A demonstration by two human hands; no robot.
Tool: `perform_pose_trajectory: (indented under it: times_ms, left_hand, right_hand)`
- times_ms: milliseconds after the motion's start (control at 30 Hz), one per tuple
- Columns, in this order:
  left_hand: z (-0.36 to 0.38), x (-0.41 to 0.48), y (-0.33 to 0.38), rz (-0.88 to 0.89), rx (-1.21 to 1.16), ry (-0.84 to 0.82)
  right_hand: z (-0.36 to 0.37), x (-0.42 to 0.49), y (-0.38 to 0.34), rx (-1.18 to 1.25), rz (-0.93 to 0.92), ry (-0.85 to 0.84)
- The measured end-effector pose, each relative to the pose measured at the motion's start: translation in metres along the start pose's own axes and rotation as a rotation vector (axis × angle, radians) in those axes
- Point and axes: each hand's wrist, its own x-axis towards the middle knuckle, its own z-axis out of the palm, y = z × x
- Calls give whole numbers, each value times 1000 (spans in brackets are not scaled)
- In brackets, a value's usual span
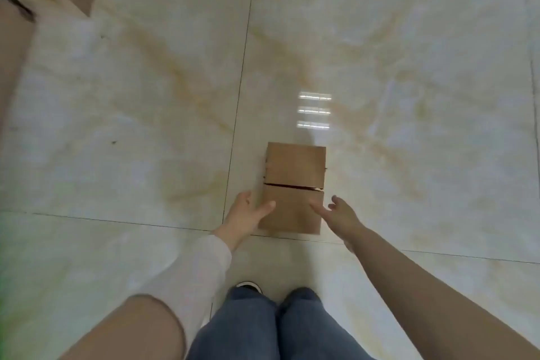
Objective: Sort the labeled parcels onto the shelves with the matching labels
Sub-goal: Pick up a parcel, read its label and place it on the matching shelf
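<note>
The small brown cardboard parcel (pixel 293 188), flat with a slit across its middle, sits over the glossy cream marble-tile floor (pixel 146 96) just ahead of your feet, long axis running away from you. Whether it rests on the tiles or is already lifted, you cannot tell. Your left hand (pixel 245 216) clasps its near left edge, thumb laid over the top. Your right hand (pixel 340 213) is spread wide, holding nothing, fingertips just at the near right corner; it looks set to close there. No label or writing shows on the upward face, so check the other sides.
</note>
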Motion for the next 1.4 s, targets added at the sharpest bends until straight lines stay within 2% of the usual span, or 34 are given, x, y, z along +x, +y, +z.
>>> perform_pose_trajectory:
  times_ms: [167,400,600,767,867,1000,1133,1200,1300,1400]
  left_hand:
    - [18,57,-24,2,-67,-18]
    - [27,39,-25,-43,-157,-54]
    - [14,-86,17,-213,-218,-16]
    - [-13,-225,70,-316,-437,76]
    - [-27,-307,110,-225,-498,184]
    - [-49,-424,168,7,-539,266]
    - [-61,-508,198,318,-523,153]
    - [-67,-534,207,384,-540,99]
    - [-76,-559,223,288,-566,37]
    - [-89,-580,239,112,-592,-137]
  right_hand:
    - [14,57,25,64,10,-85]
    - [11,41,26,195,49,-101]
    - [-15,-90,4,135,42,-106]
    - [-48,-242,-39,115,-76,-98]
    - [-78,-324,-69,181,-132,-139]
    - [-128,-426,-120,392,-125,-237]
    - [-161,-503,-150,450,-119,-353]
    - [-170,-529,-157,434,-141,-369]
    - [-179,-563,-170,410,-291,-239]
    - [-179,-592,-179,262,-601,-29]
